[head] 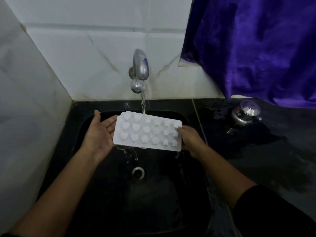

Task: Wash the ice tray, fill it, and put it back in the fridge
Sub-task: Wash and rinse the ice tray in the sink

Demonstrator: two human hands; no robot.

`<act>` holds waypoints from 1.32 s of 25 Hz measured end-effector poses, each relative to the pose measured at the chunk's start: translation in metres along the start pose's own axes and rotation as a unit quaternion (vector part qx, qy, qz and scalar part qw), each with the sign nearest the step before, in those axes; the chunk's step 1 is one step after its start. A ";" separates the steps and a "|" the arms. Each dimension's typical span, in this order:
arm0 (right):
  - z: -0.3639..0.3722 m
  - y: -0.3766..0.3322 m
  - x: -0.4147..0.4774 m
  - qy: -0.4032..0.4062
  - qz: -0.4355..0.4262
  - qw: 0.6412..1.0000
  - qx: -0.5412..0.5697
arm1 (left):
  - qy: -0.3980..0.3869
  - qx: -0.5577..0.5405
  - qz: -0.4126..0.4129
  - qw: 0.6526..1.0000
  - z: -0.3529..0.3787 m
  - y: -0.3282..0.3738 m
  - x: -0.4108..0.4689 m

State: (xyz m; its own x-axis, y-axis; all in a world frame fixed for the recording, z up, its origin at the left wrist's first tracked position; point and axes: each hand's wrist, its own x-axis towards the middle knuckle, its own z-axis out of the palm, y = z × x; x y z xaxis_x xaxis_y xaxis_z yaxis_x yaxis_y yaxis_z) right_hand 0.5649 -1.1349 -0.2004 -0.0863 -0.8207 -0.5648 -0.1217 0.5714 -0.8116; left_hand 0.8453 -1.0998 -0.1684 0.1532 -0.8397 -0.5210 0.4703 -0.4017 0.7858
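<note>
A white ice tray (pixel 147 132) with heart- and star-shaped cups is held over the black sink (pixel 109 194), tilted toward me. Water runs from the chrome tap (pixel 140 69) onto the tray's far edge and drips off its near edge. My left hand (pixel 99 134) lies palm up under the tray's left end, fingers straight, supporting it. My right hand (pixel 190 139) grips the tray's right end, thumb on top over the star cups and fingers underneath.
The sink drain (pixel 138 172) lies below the tray. A small steel pot with a lid (pixel 246 114) stands on the wet black counter (pixel 266 159) to the right. A purple cloth (pixel 256 45) hangs above it. White tiled walls close the back and left.
</note>
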 end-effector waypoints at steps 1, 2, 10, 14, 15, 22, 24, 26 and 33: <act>0.014 0.002 0.002 -0.016 0.011 1.000 0.006 | 0.000 -0.003 0.016 1.000 -0.010 0.007 -0.004; 0.028 0.003 0.005 -0.032 0.018 0.999 0.008 | -0.002 -0.006 0.030 1.000 -0.018 0.015 -0.008; 0.068 -0.022 0.007 -0.091 -0.024 0.995 -0.031 | 0.042 -0.047 0.083 0.995 -0.060 0.032 -0.011; 0.026 -0.041 -0.006 -0.063 -0.077 0.994 -0.049 | 0.045 -0.043 0.010 0.998 -0.043 0.000 0.011; 0.012 -0.045 -0.011 -0.065 -0.087 0.993 -0.047 | 0.037 -0.036 -0.018 0.998 -0.035 -0.009 0.016; -0.035 -0.052 -0.002 -0.036 -0.234 0.963 -0.131 | -0.016 0.047 -0.191 0.980 -0.008 -0.048 0.027; -0.034 -0.048 0.007 0.011 -0.254 0.953 -0.166 | -0.016 0.079 -0.203 0.976 -0.016 -0.049 0.021; -0.024 -0.041 0.012 0.019 -0.241 0.954 -0.176 | -0.005 0.109 -0.201 0.974 -0.029 -0.046 0.013; 0.046 0.018 0.030 -0.028 -0.091 0.986 -0.137 | 0.065 0.155 -0.088 0.982 -0.080 -0.016 -0.013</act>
State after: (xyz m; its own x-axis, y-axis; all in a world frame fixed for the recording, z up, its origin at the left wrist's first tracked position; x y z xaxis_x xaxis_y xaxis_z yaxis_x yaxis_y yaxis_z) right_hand 0.6054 -1.1489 -0.2389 0.0151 -0.9037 -0.4280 -0.3940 0.3880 -0.8332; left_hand 0.9059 -1.0533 -0.2006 0.2134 -0.7013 -0.6801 0.2148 -0.6455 0.7330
